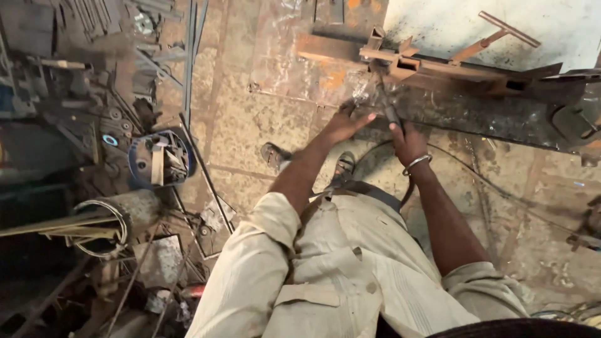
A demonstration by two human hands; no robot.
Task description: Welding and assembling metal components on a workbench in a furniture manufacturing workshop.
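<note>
At nine o'clock a heap of scrap metal [69, 94] covers the floor: rods, flat bars and small round parts lying over one another. Just right of it, still toward nine o'clock, stands a blue round container [161, 158] with pieces sticking up out of it, and below that, toward eight o'clock, a grey drum [128, 213] lies on its side with strips and wire loops at its mouth. A long thin rod [206, 172] runs slantwise across the stone floor [250, 119] beside them.

Near the middle, the left hand [347, 122] is stretched forward with the fingers extended and spread, pressed flat against the near edge of the work surface [476, 112]; it grips nothing that can be made out. Two sandalled feet show below it on the floor.

Just right of it, toward one o'clock, the right hand [407, 141], with a metal bangle on the wrist, is closed round the dark handle of a tool [389, 111] whose tip meets the surface edge beside the left fingertips. A dark cable trails from it toward three o'clock.

On the surface at one o'clock lie rusty square tubes [400, 61], with a T-shaped bar [494, 34] farther right.
</note>
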